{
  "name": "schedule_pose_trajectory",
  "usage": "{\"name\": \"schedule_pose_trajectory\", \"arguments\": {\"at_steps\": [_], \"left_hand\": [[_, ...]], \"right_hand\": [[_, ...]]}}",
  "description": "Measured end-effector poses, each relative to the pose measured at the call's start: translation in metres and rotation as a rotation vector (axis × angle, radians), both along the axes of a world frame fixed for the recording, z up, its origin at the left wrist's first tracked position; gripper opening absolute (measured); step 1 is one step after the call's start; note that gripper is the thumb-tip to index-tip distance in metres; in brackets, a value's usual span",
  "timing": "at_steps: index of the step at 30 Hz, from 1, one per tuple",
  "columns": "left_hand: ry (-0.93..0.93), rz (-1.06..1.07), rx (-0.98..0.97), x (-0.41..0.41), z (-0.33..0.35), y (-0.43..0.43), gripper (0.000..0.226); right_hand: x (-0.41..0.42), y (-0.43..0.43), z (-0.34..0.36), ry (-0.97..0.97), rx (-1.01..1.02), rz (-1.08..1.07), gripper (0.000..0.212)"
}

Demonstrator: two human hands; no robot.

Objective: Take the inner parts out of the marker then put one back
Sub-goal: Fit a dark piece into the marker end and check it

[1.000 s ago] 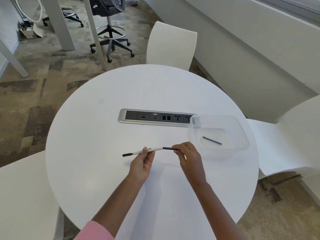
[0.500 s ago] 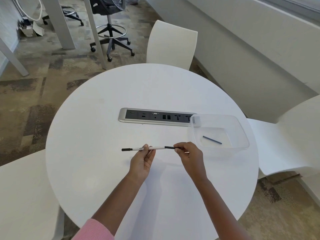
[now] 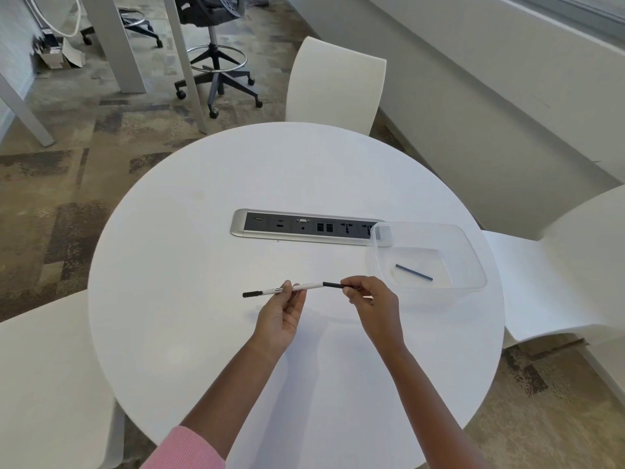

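Above the table (image 3: 304,181), the left hand (image 3: 280,316) holds the marker (image 3: 313,286) while the right hand (image 3: 372,299) pinches its dark stick (image 3: 333,285), maybe for a straight push back in.

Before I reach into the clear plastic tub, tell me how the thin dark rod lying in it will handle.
The thin dark blue rod looks slender and round, so it probably rolls if nudged. It lies flat on the floor of the clear plastic tub, so pinching it up may be fiddly. Being so thin, it is likely very light.
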State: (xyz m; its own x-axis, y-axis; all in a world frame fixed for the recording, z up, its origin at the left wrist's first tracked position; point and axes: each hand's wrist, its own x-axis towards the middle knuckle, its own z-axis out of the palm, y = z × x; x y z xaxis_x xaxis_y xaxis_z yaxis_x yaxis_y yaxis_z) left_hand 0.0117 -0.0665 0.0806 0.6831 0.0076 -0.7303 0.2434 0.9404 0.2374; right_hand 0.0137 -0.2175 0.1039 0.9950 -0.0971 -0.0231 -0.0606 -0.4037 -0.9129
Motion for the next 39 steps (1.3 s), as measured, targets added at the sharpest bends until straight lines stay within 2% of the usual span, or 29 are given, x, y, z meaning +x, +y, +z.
{"name": "schedule_pose_trajectory", "arguments": {"at_steps": [5, 13, 18, 24, 39], "left_hand": [[-0.018, 0.012, 0.014, 0.000, 0.000, 0.001, 0.012], [-0.040, -0.008, 0.059, -0.001, 0.004, -0.001, 0.012], [-0.106, -0.113, 0.134, -0.005, 0.008, -0.009, 0.009], [-0.162, -0.171, 0.203, -0.007, 0.009, -0.013, 0.008], [-0.192, -0.159, 0.196, -0.012, 0.011, -0.013, 0.013]], "right_hand": [[0.000, 0.000, -0.001, -0.012, -0.033, 0.005, 0.017], [-0.003, 0.000, 0.000, -0.098, -0.213, 0.067, 0.018], [-0.006, 0.004, 0.001, -0.107, -0.250, 0.115, 0.018], [-0.009, 0.010, 0.005, -0.139, -0.243, 0.147, 0.014], [-0.011, 0.012, 0.008, -0.123, -0.237, 0.141, 0.010]]}}
